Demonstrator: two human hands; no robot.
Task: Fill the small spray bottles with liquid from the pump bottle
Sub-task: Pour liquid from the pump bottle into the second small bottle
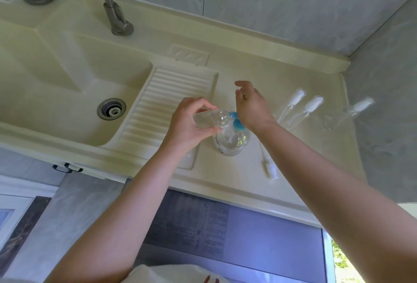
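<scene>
**Small bottle held at pump spout, right hand on pump head**

A clear pump bottle [232,141] with a blue pump head [237,123] stands upright on the cream countertop [248,66], near the front edge and just right of the ribbed drainboard [171,100]. It holds clear liquid; the level cannot be judged.

The left hand [191,125] grips a small clear spray bottle [208,119], uncapped, fingers and thumb curled round its body. The bottle lies roughly level, its open neck pointing right and meeting the blue spout of the pump head. Some clear liquid appears inside; the amount is uncertain.

The right hand [250,106] rests over the pump head with the heel of the palm on it. Its fingers are loosely spread and raised toward the far side, gripping nothing.

Near the pump bottle, to its right on the counter, lies a white spray-top insert with dip tube [268,165]. Further right, two capped spray bottles [291,108] lie side by side, white caps pointing far. Their mirror image shows in the glossy grey wall panel [383,102] at the right.

The sink basin [45,75] with its metal drain [111,109] sits to the left, and a steel tap [115,16] rises at the far side
</scene>
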